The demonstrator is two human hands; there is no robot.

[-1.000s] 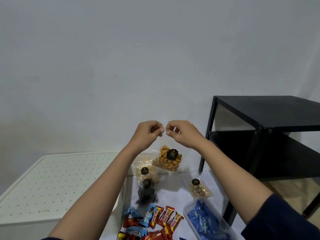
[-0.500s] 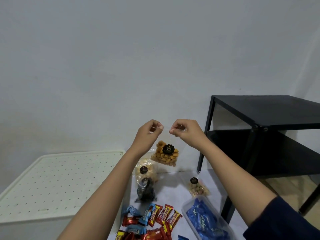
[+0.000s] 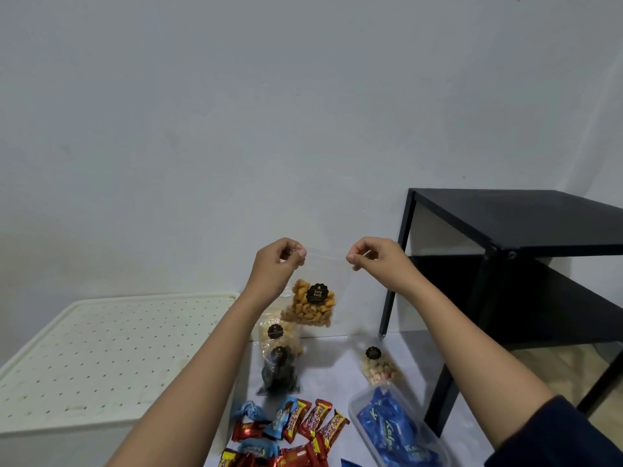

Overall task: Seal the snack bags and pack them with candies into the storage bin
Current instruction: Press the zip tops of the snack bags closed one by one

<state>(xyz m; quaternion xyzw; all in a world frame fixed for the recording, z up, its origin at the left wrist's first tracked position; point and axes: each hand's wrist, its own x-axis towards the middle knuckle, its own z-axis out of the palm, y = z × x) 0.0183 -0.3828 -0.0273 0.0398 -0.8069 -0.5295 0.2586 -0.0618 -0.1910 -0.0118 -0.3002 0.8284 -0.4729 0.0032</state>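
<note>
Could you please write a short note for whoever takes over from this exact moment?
Hands: the left hand and right hand each pinch a top corner of the orange snack bag, held up; whether it is sealed is unclear.
Three other snack bags and loose candies lie on the floor beside the storage bin, lid on.
Packed so far: cannot tell.
Left: seal bags, open bin, pack everything.

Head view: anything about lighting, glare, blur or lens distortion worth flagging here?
Head view: soft, dim, even light with faint shadows; clear plastic snack bag of orange crackers is sharp, label readable, but its transparent top between the left hand and right hand barely shows against the grey wall; wide-angle distortion slants the black metal shelf; small glints on the red foil candy bars.
</note>
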